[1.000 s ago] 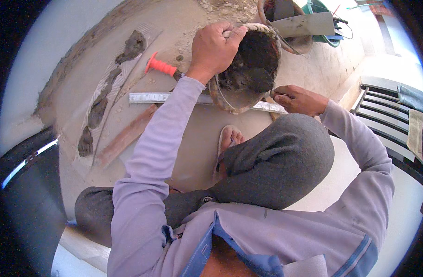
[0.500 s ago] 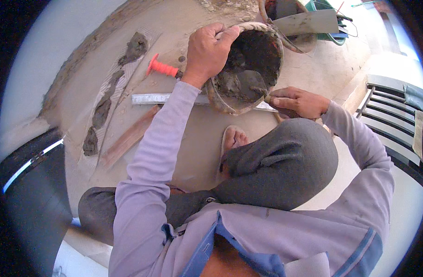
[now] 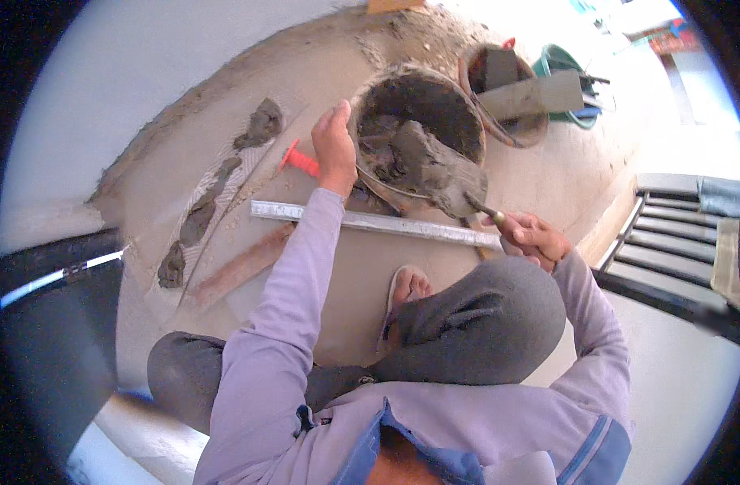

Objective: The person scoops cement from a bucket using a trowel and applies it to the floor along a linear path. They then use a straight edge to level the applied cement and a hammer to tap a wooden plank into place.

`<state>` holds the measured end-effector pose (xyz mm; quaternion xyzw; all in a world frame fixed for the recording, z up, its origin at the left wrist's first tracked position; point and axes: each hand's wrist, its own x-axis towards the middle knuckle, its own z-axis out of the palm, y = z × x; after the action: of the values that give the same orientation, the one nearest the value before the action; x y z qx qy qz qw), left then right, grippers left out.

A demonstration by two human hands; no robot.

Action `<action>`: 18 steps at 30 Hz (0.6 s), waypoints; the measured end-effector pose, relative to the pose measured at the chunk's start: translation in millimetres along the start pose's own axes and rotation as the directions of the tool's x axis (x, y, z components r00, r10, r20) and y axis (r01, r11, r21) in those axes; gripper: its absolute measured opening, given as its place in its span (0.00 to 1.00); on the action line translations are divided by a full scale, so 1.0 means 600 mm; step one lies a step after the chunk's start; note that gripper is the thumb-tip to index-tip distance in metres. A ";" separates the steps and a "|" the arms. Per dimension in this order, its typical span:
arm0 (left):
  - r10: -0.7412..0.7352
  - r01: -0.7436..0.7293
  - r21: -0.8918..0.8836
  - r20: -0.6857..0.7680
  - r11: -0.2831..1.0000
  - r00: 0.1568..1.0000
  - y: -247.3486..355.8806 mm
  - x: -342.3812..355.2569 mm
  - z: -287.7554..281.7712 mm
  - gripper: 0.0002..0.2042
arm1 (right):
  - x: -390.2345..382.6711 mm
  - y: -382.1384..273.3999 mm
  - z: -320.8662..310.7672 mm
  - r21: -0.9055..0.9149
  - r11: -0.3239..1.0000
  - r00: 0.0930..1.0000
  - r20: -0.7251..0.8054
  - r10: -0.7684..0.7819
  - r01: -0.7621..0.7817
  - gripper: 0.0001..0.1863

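Observation:
My left hand (image 3: 334, 145) is raised beside the left rim of a bucket (image 3: 362, 93) of dark wet mortar, fingers loosely extended, holding nothing. My right hand (image 3: 535, 239) grips the trowel handle (image 3: 499, 218); its blade carries a heap of grey mortar (image 3: 434, 166) over the bucket's near rim. A red-handled tool (image 3: 301, 160) lies left of the bucket. In front lie a metal straightedge (image 3: 418, 229) and a wooden strip (image 3: 240, 267). A tile (image 3: 248, 182) with ridged adhesive and mortar lumps (image 3: 198, 220) lies further left.
A second bucket (image 3: 528, 133) and a green bucket (image 3: 584, 117) with tools stand behind at the right. A slatted black metal railing (image 3: 665, 242) is on the right, a white wall (image 3: 95, 113) at left, a dark panel (image 3: 63, 339) lower left. My crossed legs (image 3: 459, 323) fill the middle foreground.
My left hand has let go of the bucket rim and moved down-left. The trowel has lifted a load of mortar, and my right hand sits lower in view. The bucket appears more upright.

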<state>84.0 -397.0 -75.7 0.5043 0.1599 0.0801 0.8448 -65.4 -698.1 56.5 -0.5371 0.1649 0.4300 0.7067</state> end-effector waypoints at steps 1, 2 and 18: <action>-0.015 0.016 -0.011 0.027 1.000 1.000 -0.036 0.018 -0.023 0.15 | -0.009 -0.011 0.004 0.025 0.999 1.000 0.007 -0.024 0.024 0.35; 0.032 -0.031 0.081 -0.012 0.996 0.999 -0.046 0.023 -0.034 0.18 | -0.007 -0.023 0.012 0.047 0.998 0.999 0.038 -0.037 0.035 0.34; 0.099 -0.032 0.271 -0.238 0.962 0.966 -0.044 -0.124 -0.020 0.21 | 0.293 -0.350 0.283 -0.763 0.643 0.971 0.196 0.135 0.064 0.34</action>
<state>9.7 -421.8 -89.8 0.6034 0.2572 0.1492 0.7399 161.7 -480.6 126.6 -0.7268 -0.1063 0.5335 0.4193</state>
